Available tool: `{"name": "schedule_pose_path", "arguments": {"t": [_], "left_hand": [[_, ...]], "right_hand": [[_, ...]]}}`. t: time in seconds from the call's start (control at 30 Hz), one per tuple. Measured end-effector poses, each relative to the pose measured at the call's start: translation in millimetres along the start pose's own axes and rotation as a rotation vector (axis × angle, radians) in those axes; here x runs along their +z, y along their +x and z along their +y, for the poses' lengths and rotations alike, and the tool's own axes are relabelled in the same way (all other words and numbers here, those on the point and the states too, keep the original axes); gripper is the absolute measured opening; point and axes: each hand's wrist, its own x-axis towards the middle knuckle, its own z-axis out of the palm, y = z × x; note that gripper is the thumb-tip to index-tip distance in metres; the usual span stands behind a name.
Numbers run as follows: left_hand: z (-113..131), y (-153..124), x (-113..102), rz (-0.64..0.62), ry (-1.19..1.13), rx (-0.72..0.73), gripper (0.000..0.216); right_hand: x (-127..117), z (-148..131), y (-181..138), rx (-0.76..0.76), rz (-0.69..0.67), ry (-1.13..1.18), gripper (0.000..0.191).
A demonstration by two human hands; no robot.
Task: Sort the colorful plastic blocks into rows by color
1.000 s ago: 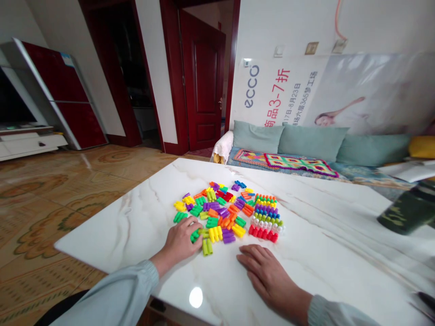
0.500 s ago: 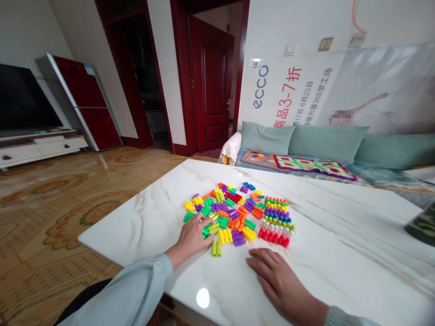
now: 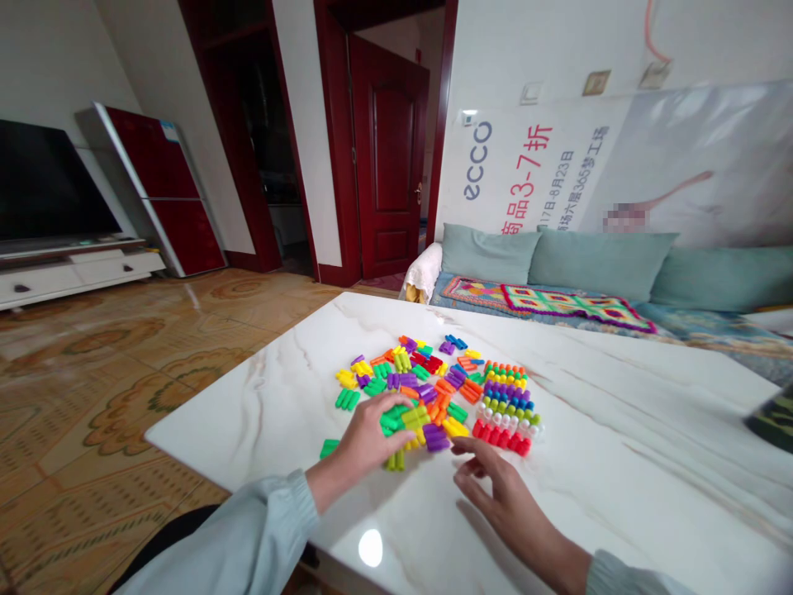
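Fingers [image 3: 385, 402], two sets: one loaded, one bare

Left hand [image 3: 363, 438]: fingers curled, gripping a green block [image 3: 391, 421] and, as we read it, an adjoining lime block [image 3: 416, 416]. Right hand [image 3: 505, 492]: fingers parted, slightly bent, holding nothing. Purple block [image 3: 436, 438]: between the two sets of fingertips. Colour-matched rows [image 3: 509, 405]: beyond the right fingers, red nearest. Loose blocks [image 3: 402, 381]: colours mixed, mostly beyond the left fingers. We judge the rows already ordered; the loose blocks, a large share, remain unarranged.
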Motion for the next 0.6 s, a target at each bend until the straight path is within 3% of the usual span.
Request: {"name": "schedule_pose_path", "arguments": {"t": [0.1,0.17,0.4,0.6], "left_hand": [[29.0,-14.1,11.7,-0.184,-0.109,0.077,0.035],[37.9,-21.2,17.6,-0.237,-0.122,0.083,0.034],[39.0,-26.7,20.1,-0.263,-0.108,0.082,0.034],[34.9,-27.0,18.5,-0.26,-0.136,0.025,0.039]], "right_hand": [[10.9,-11.0,8.6,0.147,-0.05,0.33,0.045],[15.7,-15.8,9.7,0.212,-0.116,0.433,0.046],[19.4,-15.2,4.8,0.317,-0.164,0.504,0.055],[16.8,-14.6,7.1,0.375,-0.089,0.532,0.058]]}}
